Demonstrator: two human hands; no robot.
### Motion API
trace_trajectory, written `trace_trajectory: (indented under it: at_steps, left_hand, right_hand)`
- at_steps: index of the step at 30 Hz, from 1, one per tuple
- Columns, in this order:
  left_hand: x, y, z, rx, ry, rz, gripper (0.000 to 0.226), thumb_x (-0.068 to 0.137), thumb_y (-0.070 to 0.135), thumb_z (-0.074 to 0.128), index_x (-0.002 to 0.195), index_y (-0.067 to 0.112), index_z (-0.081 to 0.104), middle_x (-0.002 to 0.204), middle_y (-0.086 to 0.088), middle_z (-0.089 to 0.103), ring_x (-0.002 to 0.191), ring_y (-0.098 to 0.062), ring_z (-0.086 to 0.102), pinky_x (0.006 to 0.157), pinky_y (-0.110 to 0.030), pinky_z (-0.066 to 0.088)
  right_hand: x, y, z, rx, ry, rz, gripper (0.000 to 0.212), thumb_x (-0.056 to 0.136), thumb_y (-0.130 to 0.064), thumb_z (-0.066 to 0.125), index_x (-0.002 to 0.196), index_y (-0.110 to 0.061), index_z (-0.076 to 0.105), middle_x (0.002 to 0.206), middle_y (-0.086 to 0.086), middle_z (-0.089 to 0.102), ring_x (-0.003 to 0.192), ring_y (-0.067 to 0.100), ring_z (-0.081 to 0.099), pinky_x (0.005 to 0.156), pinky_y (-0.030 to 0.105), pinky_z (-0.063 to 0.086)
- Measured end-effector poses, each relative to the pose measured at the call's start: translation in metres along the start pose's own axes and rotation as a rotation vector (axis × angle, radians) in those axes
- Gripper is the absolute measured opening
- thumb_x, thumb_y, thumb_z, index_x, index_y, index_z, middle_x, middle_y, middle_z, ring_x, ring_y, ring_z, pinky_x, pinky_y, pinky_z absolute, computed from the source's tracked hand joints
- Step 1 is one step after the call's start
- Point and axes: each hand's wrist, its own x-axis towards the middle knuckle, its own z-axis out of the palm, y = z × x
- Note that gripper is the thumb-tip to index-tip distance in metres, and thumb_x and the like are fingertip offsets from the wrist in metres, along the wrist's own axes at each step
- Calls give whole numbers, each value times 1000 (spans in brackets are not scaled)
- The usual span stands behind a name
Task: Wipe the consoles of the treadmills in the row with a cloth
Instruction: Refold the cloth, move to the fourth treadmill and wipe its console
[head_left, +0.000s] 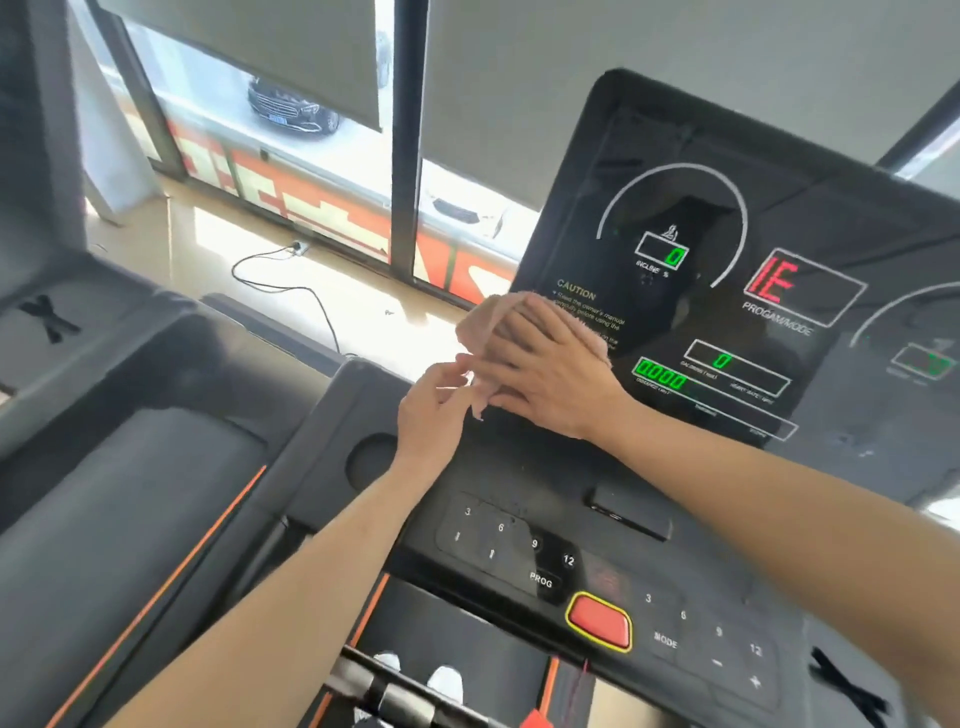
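Nearest me, along the bottom of the frame, both forearms reach up and away over the lower panel with its red stop button (598, 621) and number keys. At mid-frame my right hand (550, 366) lies flat, fingers spread, pressing the pink cloth (480, 325) against the lower left corner of the treadmill console (691, 249), just over the caution text. My left hand (434, 410) sits just to the left of it, fingers half curled, pinching the loose corner of the cloth that hangs below my right palm.

As I judge it, I am tidying the cloth into a pad before carrying on across the screen. To do this well I should tuck that dangling corner under my palm so nothing drags over the keys, then sweep in overlapping passes toward the right of the frame, across the green readouts and the red program display. Light, even pressure is best: the glossy face looks likely to show streaks. I should keep clear of the stop button and keypad until I mean to wipe them. A neighbouring treadmill (114, 467) waits at the left of the frame.
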Motion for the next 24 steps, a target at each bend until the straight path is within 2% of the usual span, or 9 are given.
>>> trace_trajectory:
  at_steps: [4,7,10,13,17,21,24]
  left_hand:
    - [-2,-6,1,-26,-64,48,17,95,23,65,109,25,74,109,12,72,96,0,66,86,-22,49]
    - [-5,-5,-1,-59,-77,-1,30,97,16,60,124,24,70,122,13,68,111,-3,63,87,-13,45]
    - [-9,0,-2,-30,-93,-7,36,99,18,57,133,24,66,128,13,63,105,9,56,82,-4,36]
    - [-12,2,1,-34,-92,-21,37,99,20,56,135,25,65,131,12,62,109,1,57,85,-11,37]
    - [-14,3,5,-41,-61,-41,35,99,23,55,133,27,65,132,12,63,110,2,56,84,-10,37]
    - [-14,7,6,-44,-32,-56,34,100,22,55,131,23,66,130,10,63,119,-9,56,99,-25,38]
    - [-15,11,7,-42,-25,-47,24,98,22,55,117,28,69,123,8,65,117,-14,58,103,-32,40]
  right_hand:
    - [0,11,-14,-29,9,39,62,106,-64,17,161,-36,18,158,3,41,155,38,16,127,57,2]
    - [1,32,-36,-52,36,98,64,105,-66,18,162,-36,16,158,5,42,155,39,16,127,57,0]
    - [4,64,-62,-87,92,191,65,104,-67,19,162,-38,16,163,8,36,155,41,16,127,58,1]
    - [6,105,-89,-112,126,319,67,102,-69,20,162,-40,11,165,10,29,154,45,16,125,60,5]
    - [5,141,-117,-111,162,497,68,101,-69,23,161,-38,13,164,12,31,154,44,17,126,60,4]
    - [0,130,-112,-57,217,687,68,102,-67,24,162,-36,14,166,10,29,154,44,17,125,61,3]
    - [-9,101,-98,-21,180,719,68,102,-67,23,162,-36,14,165,11,31,152,47,19,124,65,2]
